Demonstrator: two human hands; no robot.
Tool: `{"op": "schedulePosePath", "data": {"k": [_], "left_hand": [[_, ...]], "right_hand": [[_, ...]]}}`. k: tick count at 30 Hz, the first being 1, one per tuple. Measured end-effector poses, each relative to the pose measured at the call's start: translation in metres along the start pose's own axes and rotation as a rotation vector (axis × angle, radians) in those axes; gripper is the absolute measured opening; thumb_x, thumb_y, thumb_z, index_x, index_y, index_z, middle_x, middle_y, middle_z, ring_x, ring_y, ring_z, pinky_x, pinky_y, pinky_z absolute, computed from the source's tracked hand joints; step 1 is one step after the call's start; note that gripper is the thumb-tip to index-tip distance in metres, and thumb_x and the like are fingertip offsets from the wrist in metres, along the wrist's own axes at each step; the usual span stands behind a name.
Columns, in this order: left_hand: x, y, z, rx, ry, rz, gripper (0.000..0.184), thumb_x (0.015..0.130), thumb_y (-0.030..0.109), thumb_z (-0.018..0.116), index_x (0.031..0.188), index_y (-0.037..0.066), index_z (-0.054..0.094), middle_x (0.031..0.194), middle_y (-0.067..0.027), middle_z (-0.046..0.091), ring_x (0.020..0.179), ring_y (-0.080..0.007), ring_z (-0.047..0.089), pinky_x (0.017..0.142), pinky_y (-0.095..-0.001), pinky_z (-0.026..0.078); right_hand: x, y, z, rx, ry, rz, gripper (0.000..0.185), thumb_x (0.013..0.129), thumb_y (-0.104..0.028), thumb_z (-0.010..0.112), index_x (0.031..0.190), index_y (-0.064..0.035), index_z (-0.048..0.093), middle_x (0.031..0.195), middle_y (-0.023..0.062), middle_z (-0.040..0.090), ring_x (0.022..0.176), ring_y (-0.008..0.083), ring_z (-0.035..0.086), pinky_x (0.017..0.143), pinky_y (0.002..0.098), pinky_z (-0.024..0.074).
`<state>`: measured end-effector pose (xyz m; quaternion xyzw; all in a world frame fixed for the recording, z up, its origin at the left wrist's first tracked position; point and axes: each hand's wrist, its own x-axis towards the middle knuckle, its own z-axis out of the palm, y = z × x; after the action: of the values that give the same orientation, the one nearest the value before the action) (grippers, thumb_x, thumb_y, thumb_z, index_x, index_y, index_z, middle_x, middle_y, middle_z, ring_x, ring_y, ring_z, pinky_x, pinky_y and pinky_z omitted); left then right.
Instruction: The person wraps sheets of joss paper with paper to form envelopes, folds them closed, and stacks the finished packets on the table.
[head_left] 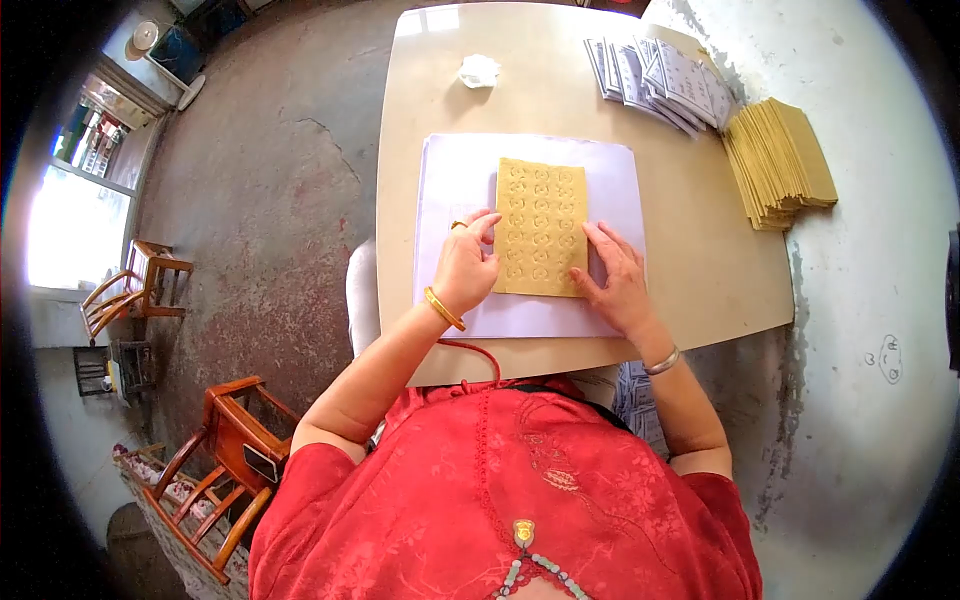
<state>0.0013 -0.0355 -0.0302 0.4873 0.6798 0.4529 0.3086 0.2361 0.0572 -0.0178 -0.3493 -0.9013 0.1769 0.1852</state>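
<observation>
A yellow embossed paper stack (pixel 541 228) with rows of curved marks lies on large white-lilac sheets (pixel 460 318) on the table. At its left edge is my left hand (pixel 468 262), with a ring and a gold bracelet, its fingers curled and the fingertips near the paper's edge; whether they pinch anything is hidden. My right hand (pixel 615 275), with a silver bracelet, touches the paper's right edge, thumb on the lower right corner and fingers spread apart.
A crumpled white piece (pixel 479 71) sits on the beige table (pixel 540 60). Printed grey-white packets (pixel 665 82) and a thick pile of yellow paper (pixel 780 165) lie at the right by the wall. Wooden chairs (pixel 240 450) stand at the left.
</observation>
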Motion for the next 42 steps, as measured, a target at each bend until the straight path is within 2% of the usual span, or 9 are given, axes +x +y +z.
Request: {"op": "schedulePosePath", "data": {"k": [4, 7, 10, 13, 22, 28, 34, 40, 42], "left_hand": [[-0.003, -0.001, 0.001, 0.138, -0.004, 0.085, 0.049, 0.074, -0.005, 0.056, 0.123, -0.008, 0.057, 0.136, -0.0301, 0.046, 0.118, -0.0382, 0.053, 0.100, -0.0410, 0.045], [-0.007, 0.008, 0.001, 0.347, -0.007, 0.164, 0.050, 0.074, -0.003, 0.058, 0.124, -0.009, 0.054, 0.136, -0.0325, 0.045, 0.126, -0.0420, 0.046, 0.105, -0.0429, 0.040], [-0.009, 0.012, 0.005, 0.448, -0.020, 0.122, 0.055, 0.074, -0.002, 0.060, 0.128, -0.006, 0.052, 0.139, -0.0267, 0.045, 0.129, -0.0411, 0.043, 0.111, -0.0425, 0.033], [-0.008, 0.009, 0.004, 0.490, -0.040, 0.183, 0.053, 0.075, 0.000, 0.059, 0.127, -0.009, 0.051, 0.137, -0.0325, 0.045, 0.125, -0.0431, 0.046, 0.107, -0.0436, 0.037], [-0.005, 0.010, 0.006, 0.503, -0.069, 0.145, 0.046, 0.076, 0.003, 0.061, 0.122, -0.005, 0.057, 0.135, -0.0277, 0.048, 0.123, -0.0422, 0.046, 0.106, -0.0447, 0.036], [-0.006, 0.016, 0.008, 0.613, -0.071, 0.175, 0.046, 0.077, 0.011, 0.067, 0.119, -0.004, 0.059, 0.134, -0.0288, 0.049, 0.122, -0.0425, 0.047, 0.105, -0.0450, 0.037], [0.003, 0.023, 0.007, 0.772, -0.084, 0.261, 0.041, 0.077, 0.018, 0.071, 0.112, -0.002, 0.061, 0.145, -0.0295, 0.037, 0.134, -0.0437, 0.036, 0.108, -0.0494, 0.032], [0.041, 0.023, 0.012, 0.725, -0.086, 0.381, 0.054, 0.083, 0.032, 0.071, 0.124, -0.001, 0.057, 0.151, -0.0276, 0.029, 0.140, -0.0443, 0.026, 0.114, -0.0474, 0.024], [0.045, 0.024, 0.017, 0.746, -0.198, 0.356, 0.062, 0.086, 0.040, 0.065, 0.134, 0.004, 0.050, 0.153, -0.0249, 0.025, 0.143, -0.0420, 0.020, 0.116, -0.0512, 0.017]], "right_hand": [[-0.001, -0.003, 0.002, -0.047, -0.040, -0.062, 0.080, 0.079, -0.044, 0.073, 0.142, -0.0052, 0.042, 0.145, 0.0161, 0.045, 0.140, 0.0291, 0.034, 0.112, 0.0457, 0.0231], [-0.002, -0.005, 0.002, -0.122, -0.074, -0.094, 0.089, 0.075, -0.048, 0.075, 0.143, -0.0029, 0.040, 0.148, 0.0200, 0.040, 0.142, 0.0308, 0.030, 0.113, 0.0474, 0.0200], [-0.003, -0.006, 0.002, -0.140, -0.090, -0.098, 0.092, 0.074, -0.050, 0.076, 0.143, -0.0013, 0.040, 0.149, 0.0219, 0.037, 0.143, 0.0319, 0.028, 0.114, 0.0480, 0.0186], [-0.003, -0.006, 0.003, -0.138, -0.089, -0.092, 0.091, 0.074, -0.049, 0.076, 0.143, -0.0007, 0.040, 0.149, 0.0218, 0.037, 0.143, 0.0318, 0.028, 0.115, 0.0477, 0.0185], [-0.006, -0.008, -0.002, -0.105, -0.068, -0.098, 0.083, 0.076, -0.047, 0.074, 0.139, -0.0007, 0.045, 0.147, 0.0182, 0.041, 0.142, 0.0294, 0.031, 0.115, 0.0479, 0.0197], [-0.007, -0.008, -0.001, -0.109, -0.045, -0.102, 0.083, 0.076, -0.047, 0.073, 0.139, -0.0015, 0.046, 0.147, 0.0182, 0.040, 0.141, 0.0292, 0.032, 0.114, 0.0473, 0.0208], [-0.009, -0.008, -0.002, -0.102, -0.039, -0.089, 0.083, 0.076, -0.046, 0.074, 0.140, -0.0032, 0.045, 0.148, 0.0174, 0.039, 0.142, 0.0287, 0.031, 0.115, 0.0458, 0.0201], [-0.009, -0.007, -0.001, -0.103, -0.044, -0.092, 0.084, 0.076, -0.050, 0.071, 0.140, -0.0035, 0.044, 0.148, 0.0184, 0.038, 0.142, 0.0301, 0.029, 0.114, 0.0483, 0.0209], [-0.009, -0.005, 0.000, -0.105, -0.036, -0.098, 0.084, 0.076, -0.051, 0.071, 0.141, -0.0037, 0.044, 0.148, 0.0183, 0.038, 0.142, 0.0302, 0.029, 0.114, 0.0484, 0.0208]]}}
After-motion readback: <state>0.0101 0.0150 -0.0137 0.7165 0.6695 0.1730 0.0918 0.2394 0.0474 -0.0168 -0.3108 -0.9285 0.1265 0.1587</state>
